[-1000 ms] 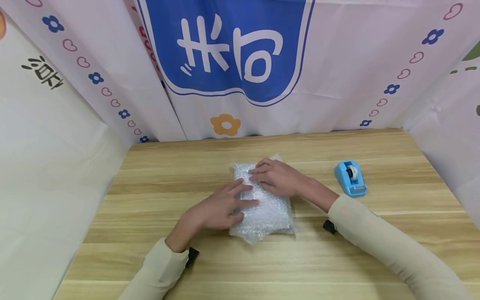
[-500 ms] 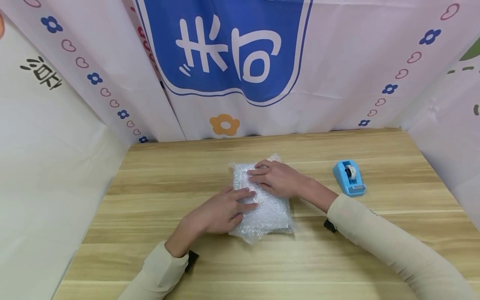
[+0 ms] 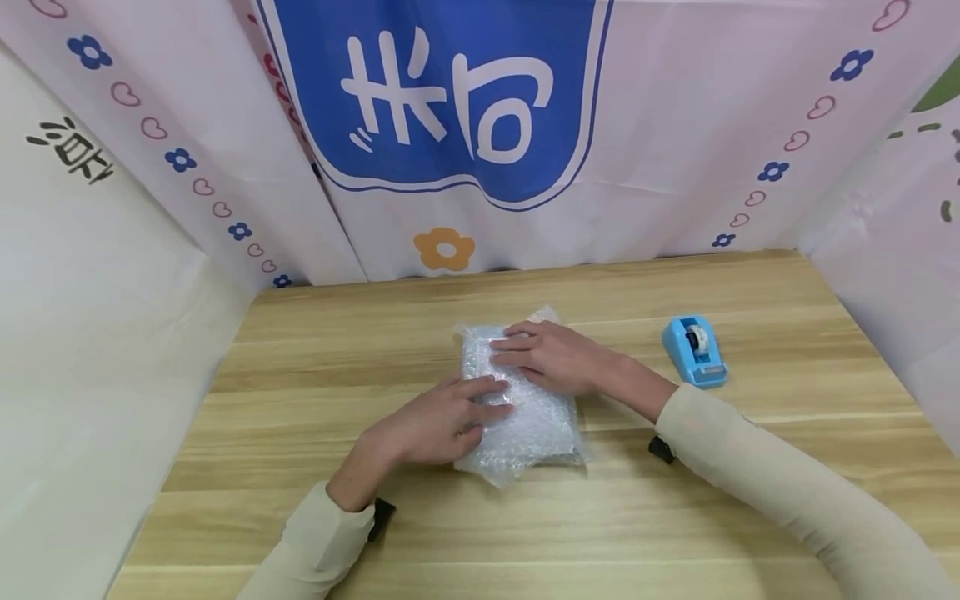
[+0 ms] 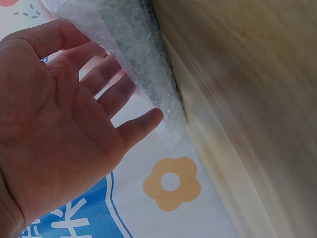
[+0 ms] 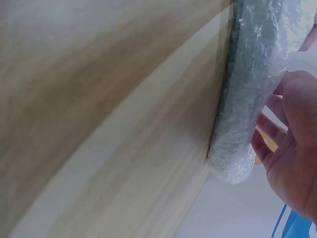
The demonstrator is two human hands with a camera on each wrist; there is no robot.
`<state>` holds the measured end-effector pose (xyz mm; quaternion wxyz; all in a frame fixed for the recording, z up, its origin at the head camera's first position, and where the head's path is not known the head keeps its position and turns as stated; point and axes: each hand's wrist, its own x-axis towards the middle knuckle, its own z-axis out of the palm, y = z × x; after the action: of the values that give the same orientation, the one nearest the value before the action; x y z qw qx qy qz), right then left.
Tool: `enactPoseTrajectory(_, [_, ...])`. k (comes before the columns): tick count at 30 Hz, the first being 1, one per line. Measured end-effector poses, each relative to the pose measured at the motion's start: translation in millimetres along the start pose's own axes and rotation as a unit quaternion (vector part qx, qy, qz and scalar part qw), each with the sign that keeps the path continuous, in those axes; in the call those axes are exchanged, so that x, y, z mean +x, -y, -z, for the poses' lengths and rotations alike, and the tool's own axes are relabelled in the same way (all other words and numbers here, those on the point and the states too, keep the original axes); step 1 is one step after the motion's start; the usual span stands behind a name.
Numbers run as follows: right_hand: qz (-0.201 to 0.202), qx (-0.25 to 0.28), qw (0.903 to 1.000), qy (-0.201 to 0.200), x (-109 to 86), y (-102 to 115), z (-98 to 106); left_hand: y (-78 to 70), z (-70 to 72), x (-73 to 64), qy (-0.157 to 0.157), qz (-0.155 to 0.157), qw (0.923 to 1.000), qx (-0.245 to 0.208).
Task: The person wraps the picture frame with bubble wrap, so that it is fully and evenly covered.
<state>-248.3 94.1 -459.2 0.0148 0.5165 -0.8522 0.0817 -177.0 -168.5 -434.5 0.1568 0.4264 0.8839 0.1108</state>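
Note:
A flat package in clear bubble wrap (image 3: pixel 536 429) lies on the wooden table, its wrap edges ragged at the front and far corners. My left hand (image 3: pixel 435 421) rests across its left side with fingers extended over the top. Farther back, my right hand (image 3: pixel 558 358) lies over the upper right part, fingers stretched toward the left. In the left wrist view the palm of the left hand (image 4: pixel 54 114) faces the wrapped side, fingertips at the upper face. The right wrist view has the right hand (image 5: pixel 297 144) against the bubble wrap (image 5: pixel 252 84) too.
A light blue tape dispenser (image 3: pixel 697 352) with a roll in it stands to the right of the package. Behind the wooden table (image 3: pixel 360 333) hangs a printed cloth (image 3: pixel 660 167), with white cloth walls on both sides.
The left hand's upper fingers have slid down toward the package's middle and drawn closer together. My right hand has stayed in about the same spot. The head view has shifted slightly.

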Motion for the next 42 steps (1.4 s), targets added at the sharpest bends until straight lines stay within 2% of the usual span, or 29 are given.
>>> enactPoseTrajectory(4, [-0.022,-0.006,0.9990,0.038,1.4,1,0,-0.5,0.0,0.3,0.001,0.001,1.0000,-0.002])
enactPoseTrajectory(7, [-0.035,-0.010,0.9977,0.057,2.1,3,1,-1.3,-1.0,0.5,-0.004,0.000,0.9998,0.018])
enactPoseTrajectory(11, [-0.042,-0.016,0.9965,0.070,3.2,4,3,-3.6,-1.8,0.6,-0.006,0.003,0.9986,0.052])
enactPoseTrajectory(14, [-0.048,-0.015,0.9957,0.079,5.5,5,4,-5.0,-1.0,0.1,-0.004,0.008,0.9984,0.056])
enactPoseTrajectory(24, [-0.057,0.015,0.9947,0.085,7.8,5,5,-1.7,-0.2,-0.2,-0.001,0.000,0.9995,0.030])
enactPoseTrajectory(33, [-0.056,0.016,0.9960,0.068,7.4,5,-1,1.0,-2.4,-0.5,-0.003,-0.002,1.0000,0.006])
enactPoseTrajectory(42, [-0.069,0.014,0.9941,0.082,10.7,6,1,1.5,-2.6,0.1,-0.007,-0.008,0.9999,0.007])
